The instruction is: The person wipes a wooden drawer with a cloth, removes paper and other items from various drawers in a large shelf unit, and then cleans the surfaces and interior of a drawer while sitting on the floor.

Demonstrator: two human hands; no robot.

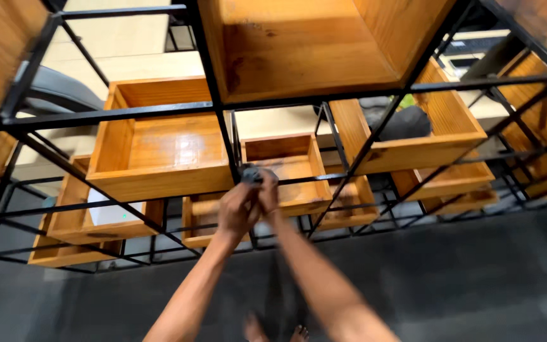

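Observation:
My left hand (235,212) and my right hand (268,192) are pressed together at a joint of the black metal shelf frame (223,130). Both close around a small dark grey object (252,173), which sits against the upright bar. The blur hides what the object is. Just behind the hands is a small open wooden box (286,166) in the frame. A larger wooden box (159,149) is to the left of the hands.
Several more open wooden boxes fill the frame's cells, one large box (305,44) overhead and others (438,126) to the right. A white device (112,212) sits in a lower left box. Dark grey floor (463,278) lies below, with bare feet (276,330) at the bottom edge.

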